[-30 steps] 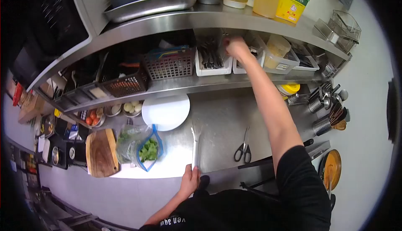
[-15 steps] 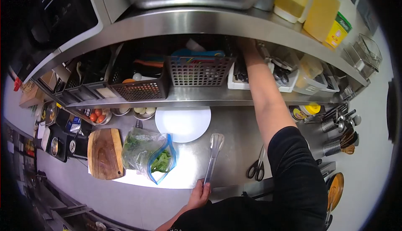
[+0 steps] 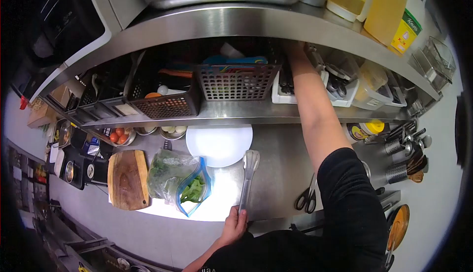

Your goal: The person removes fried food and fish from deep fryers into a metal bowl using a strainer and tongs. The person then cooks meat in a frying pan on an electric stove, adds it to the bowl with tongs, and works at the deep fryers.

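Note:
My left hand (image 3: 234, 224) is closed round the handle of metal tongs (image 3: 247, 179), which point up over the counter's front edge. Right of the tongs' tips lies bare steel, and just above them is a white plate (image 3: 219, 144). My right arm reaches up into the shelf, over a white cutlery tray (image 3: 279, 94). In the shadow under the upper shelf, my right hand (image 3: 294, 50) barely shows and its fingers are hidden. Left of the tongs lies an open zip bag (image 3: 170, 176) of green leaves. Scissors (image 3: 306, 199) lie below my right forearm.
A wooden cutting board (image 3: 128, 181) lies left of the bag. Black baskets (image 3: 236, 82) of utensils line the shelf. Behind them on the counter sit bowls of tomatoes (image 3: 118, 136) and onions. Utensil holders (image 3: 396, 173) stand at the right, with oil jugs (image 3: 387, 10) on the upper shelf.
The view has shifted slightly. The tongs in my left hand stand a little more upright. My right arm remains reached into the shelf, with its hand still in shadow.

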`<state>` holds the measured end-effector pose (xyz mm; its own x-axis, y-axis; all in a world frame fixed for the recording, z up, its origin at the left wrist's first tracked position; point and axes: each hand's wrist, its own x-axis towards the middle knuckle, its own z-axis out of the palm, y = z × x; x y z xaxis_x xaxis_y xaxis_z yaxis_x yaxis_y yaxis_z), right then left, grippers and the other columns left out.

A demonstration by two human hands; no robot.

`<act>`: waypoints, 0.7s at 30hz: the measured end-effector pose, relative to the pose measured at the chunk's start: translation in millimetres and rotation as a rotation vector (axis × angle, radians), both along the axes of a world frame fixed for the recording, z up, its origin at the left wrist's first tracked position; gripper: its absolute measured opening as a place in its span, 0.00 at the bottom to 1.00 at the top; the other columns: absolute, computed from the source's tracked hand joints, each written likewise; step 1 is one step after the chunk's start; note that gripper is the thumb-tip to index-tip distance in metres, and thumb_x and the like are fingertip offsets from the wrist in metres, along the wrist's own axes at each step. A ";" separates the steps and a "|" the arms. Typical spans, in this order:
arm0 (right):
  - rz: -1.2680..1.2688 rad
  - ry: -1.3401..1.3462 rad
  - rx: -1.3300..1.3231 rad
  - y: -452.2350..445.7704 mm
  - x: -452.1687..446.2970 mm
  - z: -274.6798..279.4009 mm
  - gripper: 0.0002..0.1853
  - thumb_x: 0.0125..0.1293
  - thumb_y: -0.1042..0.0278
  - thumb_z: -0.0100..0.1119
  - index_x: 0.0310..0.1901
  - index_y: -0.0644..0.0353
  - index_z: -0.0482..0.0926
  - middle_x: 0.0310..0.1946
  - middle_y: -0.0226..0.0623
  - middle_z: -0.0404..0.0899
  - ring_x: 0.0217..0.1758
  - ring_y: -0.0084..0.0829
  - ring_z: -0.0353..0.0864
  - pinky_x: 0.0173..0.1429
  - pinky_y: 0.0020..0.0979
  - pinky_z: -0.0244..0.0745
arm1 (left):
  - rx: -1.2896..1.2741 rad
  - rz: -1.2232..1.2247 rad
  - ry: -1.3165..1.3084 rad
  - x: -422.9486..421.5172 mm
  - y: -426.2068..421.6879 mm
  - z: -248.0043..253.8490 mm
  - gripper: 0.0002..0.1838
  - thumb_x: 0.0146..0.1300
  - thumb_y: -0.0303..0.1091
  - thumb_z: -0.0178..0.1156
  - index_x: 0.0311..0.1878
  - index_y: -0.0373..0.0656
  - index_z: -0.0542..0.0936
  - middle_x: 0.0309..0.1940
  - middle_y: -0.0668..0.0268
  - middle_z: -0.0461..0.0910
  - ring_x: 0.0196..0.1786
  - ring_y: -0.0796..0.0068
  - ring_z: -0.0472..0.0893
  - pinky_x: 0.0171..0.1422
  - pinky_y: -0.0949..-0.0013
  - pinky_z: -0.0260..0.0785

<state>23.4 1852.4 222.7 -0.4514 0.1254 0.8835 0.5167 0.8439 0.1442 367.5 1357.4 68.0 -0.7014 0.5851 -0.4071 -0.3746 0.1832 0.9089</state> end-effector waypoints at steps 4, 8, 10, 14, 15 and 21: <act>-0.046 -0.164 -0.171 -33.7 20.7 13.5 0.24 0.66 0.53 0.44 0.60 0.57 0.69 0.60 0.45 0.67 0.65 0.44 0.64 0.66 0.48 0.57 | 0.007 0.035 -0.109 2.9 -4.3 19.7 0.13 0.72 0.39 0.45 0.46 0.37 0.66 0.22 0.70 0.70 0.20 0.83 0.67 0.24 0.76 0.60; 0.009 -0.156 0.117 4.5 7.6 -2.7 0.23 0.66 0.51 0.46 0.56 0.57 0.72 0.53 0.46 0.73 0.58 0.44 0.71 0.61 0.47 0.64 | 0.015 0.044 -0.062 3.3 -10.6 2.7 0.14 0.72 0.40 0.45 0.46 0.36 0.66 0.23 0.69 0.70 0.21 0.83 0.67 0.24 0.76 0.60; 0.066 -0.099 0.163 28.2 -5.3 -13.2 0.23 0.67 0.51 0.44 0.55 0.58 0.73 0.52 0.44 0.74 0.58 0.44 0.71 0.61 0.48 0.63 | -0.068 0.042 -0.036 -0.4 -10.3 6.9 0.14 0.72 0.40 0.45 0.46 0.36 0.66 0.22 0.69 0.71 0.21 0.82 0.68 0.24 0.75 0.61; 0.130 -0.026 0.061 35.7 1.8 2.0 0.21 0.67 0.53 0.44 0.52 0.60 0.73 0.48 0.42 0.74 0.52 0.41 0.71 0.56 0.46 0.64 | -0.085 0.022 0.011 -3.5 -10.3 -1.9 0.14 0.72 0.40 0.45 0.46 0.36 0.67 0.21 0.68 0.71 0.21 0.81 0.69 0.24 0.74 0.62; 0.126 -0.012 -0.013 34.2 7.2 9.5 0.20 0.67 0.54 0.44 0.52 0.60 0.73 0.47 0.42 0.75 0.51 0.40 0.72 0.54 0.45 0.64 | -0.058 0.031 0.039 -3.2 -8.6 -3.6 0.12 0.72 0.39 0.45 0.44 0.38 0.65 0.21 0.69 0.69 0.18 0.83 0.67 0.21 0.76 0.60; 0.187 0.258 -0.532 35.7 53.9 39.9 0.17 0.67 0.58 0.47 0.49 0.61 0.73 0.40 0.40 0.75 0.40 0.36 0.73 0.43 0.40 0.67 | -0.003 0.044 0.006 -0.6 0.5 10.8 0.11 0.72 0.39 0.44 0.43 0.39 0.64 0.20 0.70 0.68 0.17 0.83 0.65 0.20 0.77 0.59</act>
